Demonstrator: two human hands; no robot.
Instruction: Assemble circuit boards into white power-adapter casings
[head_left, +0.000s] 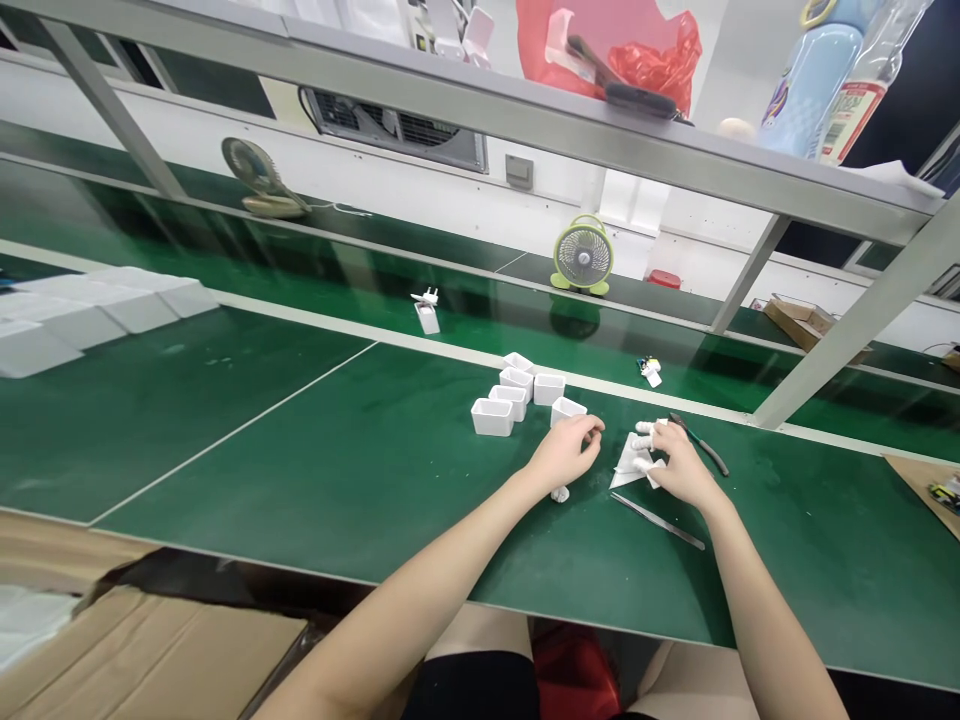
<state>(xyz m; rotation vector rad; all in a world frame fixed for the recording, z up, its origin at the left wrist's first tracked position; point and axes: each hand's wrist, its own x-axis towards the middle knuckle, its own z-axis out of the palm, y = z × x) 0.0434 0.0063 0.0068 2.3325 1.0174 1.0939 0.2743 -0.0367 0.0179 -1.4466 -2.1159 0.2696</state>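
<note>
My left hand (pixel 566 452) has its fingers curled together in front of a white plastic box (pixel 568 409); whatever they may hold is hidden. My right hand (pixel 681 465) wears white finger covers, and its fingers are spread over a white folded sheet (pixel 630 462) on the green bench. Below that sheet lie metal tweezers (pixel 658 521). Dark-handled pliers (pixel 701 447) rest just beyond the right hand. A small white crumpled piece (pixel 559 494) sits under my left wrist. Several open white boxes (pixel 493 418) stand grouped left of my hands.
A white stack of boxes (pixel 127 300) is at the far left. Across the bench stand a green fan (pixel 583 255) and a white plug-like part (pixel 427 312). A small circuit piece (pixel 650 371) lies behind my right hand. An overhead shelf (pixel 480 88) holds bottles and bags.
</note>
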